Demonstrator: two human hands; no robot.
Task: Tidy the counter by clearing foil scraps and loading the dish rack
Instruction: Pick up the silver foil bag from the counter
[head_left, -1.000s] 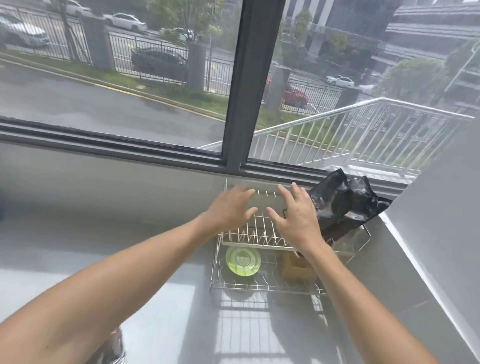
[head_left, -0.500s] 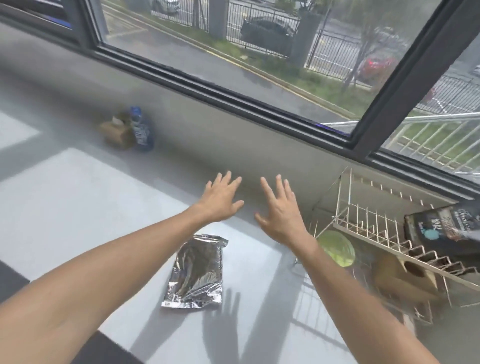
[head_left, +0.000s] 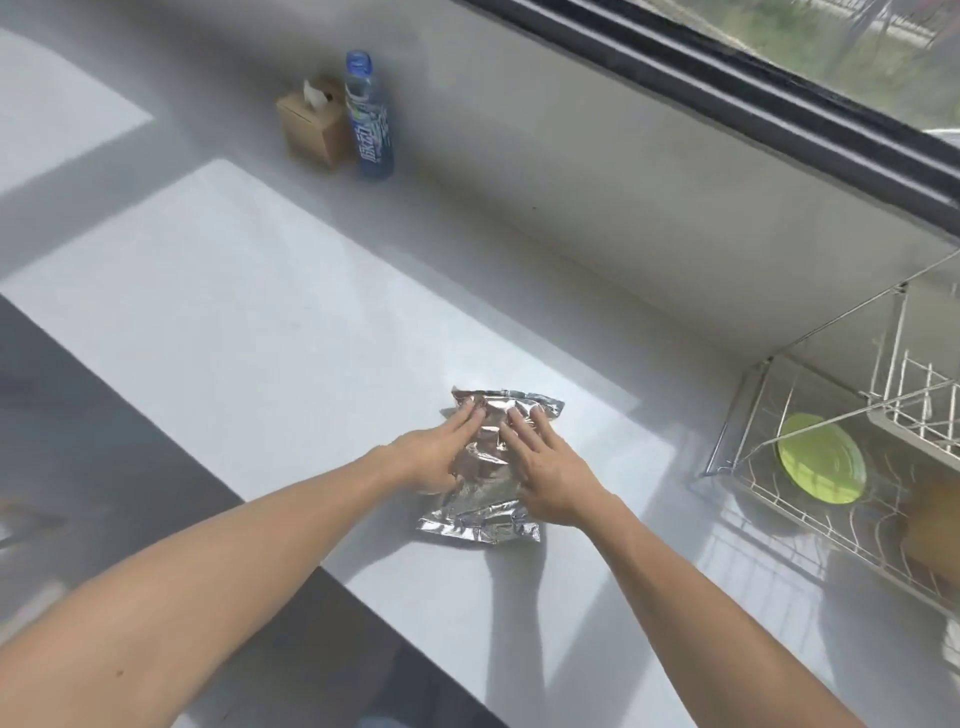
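A crumpled silver foil bag (head_left: 485, 483) lies flat on the white counter (head_left: 234, 322). My left hand (head_left: 434, 454) rests on its left side and my right hand (head_left: 543, 467) on its right side, fingers spread and pressing on the foil. A wire dish rack (head_left: 779, 410) stands at the right edge with a green plate (head_left: 821, 465) in its lower tier and a brown object (head_left: 935, 525) beside the plate.
A brown tissue box (head_left: 311, 124) and a blue-labelled water bottle (head_left: 369, 119) stand against the back wall at the far left. A dark window frame (head_left: 753, 98) runs above the wall. The counter's front edge drops to a dark floor at the left.
My view swung from the dish rack and window down to the counter. Both hands moved from the rack's top tier to the left and came down on the foil bag.
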